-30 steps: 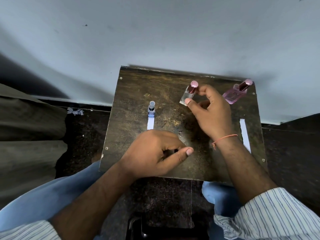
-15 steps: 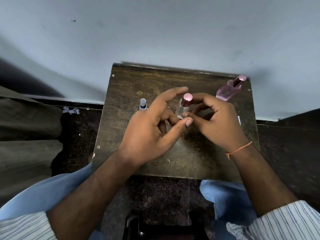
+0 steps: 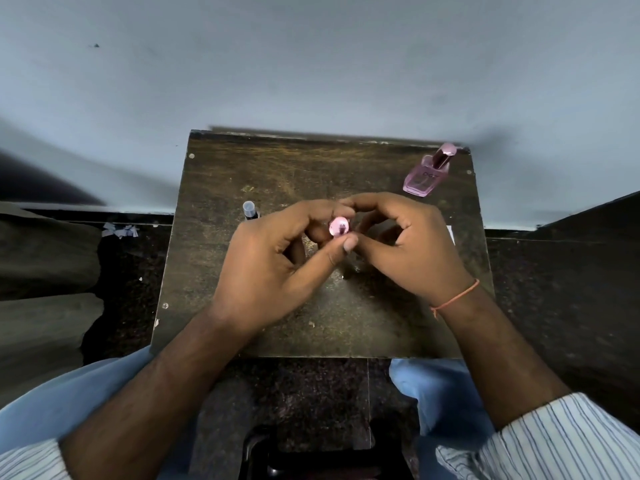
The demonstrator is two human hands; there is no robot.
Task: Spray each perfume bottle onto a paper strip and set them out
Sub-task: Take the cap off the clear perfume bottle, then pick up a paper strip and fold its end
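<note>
Over the middle of the dark wooden table (image 3: pixel 311 327), both hands meet around a small clear perfume bottle; only its pink round cap (image 3: pixel 339 226) shows from above. My left hand (image 3: pixel 277 265) pinches the cap between thumb and fingers. My right hand (image 3: pixel 408 244) curls around the bottle's body, which is hidden. A pink flat perfume bottle (image 3: pixel 427 174) with a dark pink cap stands at the far right corner. A small blue bottle (image 3: pixel 250 210) with a clear cap stands left of my left hand. A white paper strip's (image 3: pixel 450 233) edge peeks out right of my right hand.
A grey wall rises right behind the table. Scraps of paper (image 3: pixel 119 231) lie on the dark floor to the left. My knees in light blue trousers (image 3: pixel 440 393) sit under the table's near edge.
My right hand brought the clear bottle from the far middle toward me. My left hand came up from the near table and closed on its pink cap.
</note>
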